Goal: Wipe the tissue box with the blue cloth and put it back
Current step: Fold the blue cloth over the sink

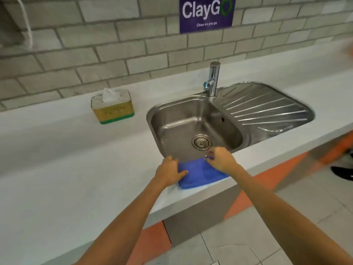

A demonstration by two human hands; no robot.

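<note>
Left hand (169,172) and right hand (219,159) pinch the soft folded blue cloth (198,174); boxy tissue box (112,106) sits apart.

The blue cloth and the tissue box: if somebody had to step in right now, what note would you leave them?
Left hand: resting on the left edge of the folded blue cloth, thumb on top.
Right hand: pinching the cloth's far right corner.
The cloth lies on the grey counter at its front edge, just before the steel sink.
The yellow-and-green tissue box stands near the brick wall, left of the sink, untouched by either hand.
Done: cloth in hand, it seems.
Left: wipe the box, put it back.
</note>
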